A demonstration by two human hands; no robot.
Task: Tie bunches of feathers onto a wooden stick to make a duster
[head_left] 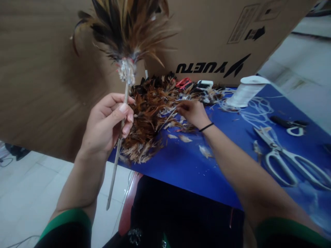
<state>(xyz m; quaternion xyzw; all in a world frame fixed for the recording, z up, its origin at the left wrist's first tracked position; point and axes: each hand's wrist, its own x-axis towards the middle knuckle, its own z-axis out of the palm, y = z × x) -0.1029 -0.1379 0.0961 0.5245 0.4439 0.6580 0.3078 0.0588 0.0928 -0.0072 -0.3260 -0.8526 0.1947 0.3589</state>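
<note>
My left hand (111, 119) is closed round the thin wooden stick of a feather duster (116, 162) and holds it up at a slight tilt. Brown and black feathers (126, 31) fan out at its top, above a pale bound section (127, 70) with bits of red. Over a heap of brown feathers (147, 113) on the blue table, my right hand (191, 112) has its fingers pinched together. A thin pale strip (169, 117) slants down-left from these fingertips; whether they grip it or something else is hidden.
A large cardboard box (201, 38) stands behind the table (186, 168). To the right are a white spool (244, 93) with loose white string (258, 110), large scissors (274, 146) and a black-handled tool (281, 121). A red strap (184, 83) and a white-framed object (205, 84) lie behind the feathers.
</note>
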